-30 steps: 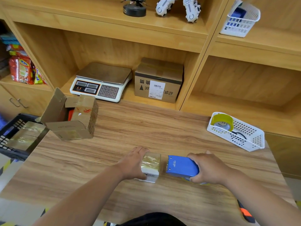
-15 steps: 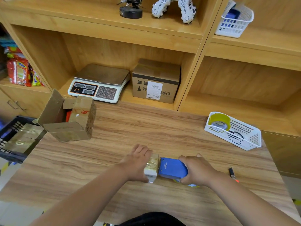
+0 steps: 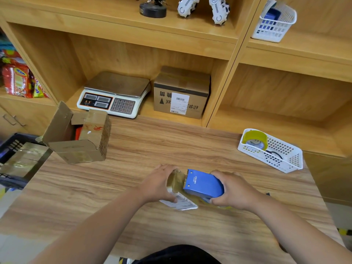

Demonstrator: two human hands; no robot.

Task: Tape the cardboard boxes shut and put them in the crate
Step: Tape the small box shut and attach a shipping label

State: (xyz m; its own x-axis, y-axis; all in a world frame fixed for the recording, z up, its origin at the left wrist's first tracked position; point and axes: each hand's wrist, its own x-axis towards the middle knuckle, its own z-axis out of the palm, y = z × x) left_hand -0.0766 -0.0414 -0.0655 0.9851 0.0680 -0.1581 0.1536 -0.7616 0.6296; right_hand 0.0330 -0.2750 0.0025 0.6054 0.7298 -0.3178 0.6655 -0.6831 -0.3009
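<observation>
Left hand [image 3: 159, 184] steadies small box [image 3: 178, 189]; right hand [image 3: 234, 189] clasps tape dispenser [image 3: 202, 184].

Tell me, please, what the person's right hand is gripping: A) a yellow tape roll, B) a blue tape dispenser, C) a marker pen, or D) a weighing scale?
B: the right hand grips the blue tape dispenser, whose toothed edge meets the small box that the left hand holds on the table.
</observation>
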